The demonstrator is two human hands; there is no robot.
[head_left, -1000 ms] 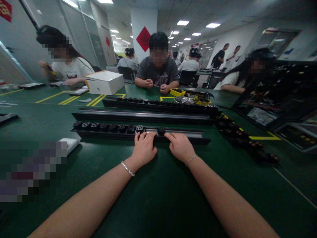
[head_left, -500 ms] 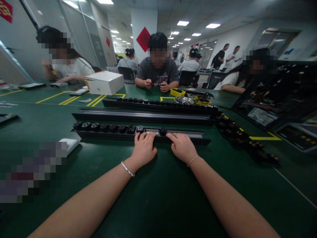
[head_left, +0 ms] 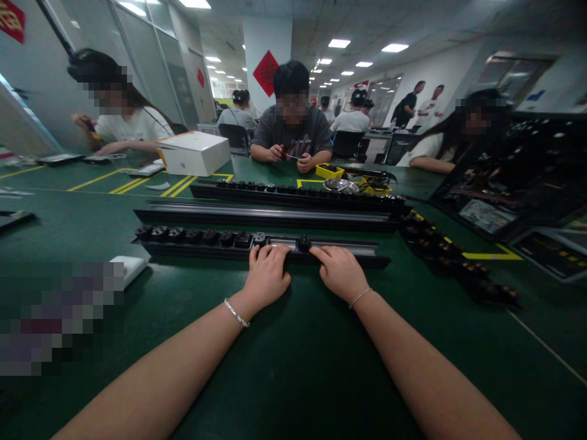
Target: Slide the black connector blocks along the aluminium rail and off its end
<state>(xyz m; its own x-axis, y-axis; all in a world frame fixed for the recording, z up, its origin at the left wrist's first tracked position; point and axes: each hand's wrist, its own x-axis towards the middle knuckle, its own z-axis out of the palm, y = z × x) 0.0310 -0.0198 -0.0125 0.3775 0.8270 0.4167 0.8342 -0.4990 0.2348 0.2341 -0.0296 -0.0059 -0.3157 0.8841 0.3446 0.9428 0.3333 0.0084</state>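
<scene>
A long black metal channel lies across the table in front of me, with several round black socket modules in a row in its left part. My left hand lies over the channel's near edge, fingers spread, beside the last module of that row. To the right, across a gap showing the bright inside of the channel, sits a single black module. My right hand has its index finger stretched out to this module's right side, with nothing held. Its other fingers are partly hidden.
Behind lie a second channel and a third one with modules. A chain of black modules is at right. A white box, a metal bowl and a yellow bin stand farther back. Co-workers sit opposite.
The single module and my right hand have shifted very slightly to the right. My left hand stays in place. The co-worker opposite has moved their hands a little, with a screwdriver in them.
</scene>
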